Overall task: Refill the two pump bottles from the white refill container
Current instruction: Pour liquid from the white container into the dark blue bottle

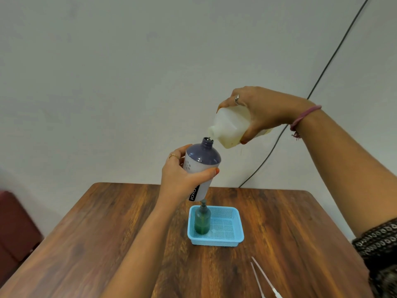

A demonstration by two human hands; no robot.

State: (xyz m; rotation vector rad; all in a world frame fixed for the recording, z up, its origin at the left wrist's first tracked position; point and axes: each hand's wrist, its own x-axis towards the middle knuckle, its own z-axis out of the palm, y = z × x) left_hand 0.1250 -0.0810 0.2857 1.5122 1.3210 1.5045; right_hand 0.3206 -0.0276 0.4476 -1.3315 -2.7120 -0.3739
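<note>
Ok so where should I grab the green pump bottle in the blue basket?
Take the green pump bottle around its round body from the left, where it stands upright against the blue basket's left wall. The pump top looks too narrow for a firm grip.

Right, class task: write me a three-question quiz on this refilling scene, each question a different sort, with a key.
1. True or false: the right hand tilts the white container toward the open purple-topped bottle.
2. Where does the green bottle stand? A) blue basket B) bare table C) left hand
3. Fill in: the left hand holds the purple-topped bottle ____ the table.

Key: 1 true; 2 A; 3 above.
</note>
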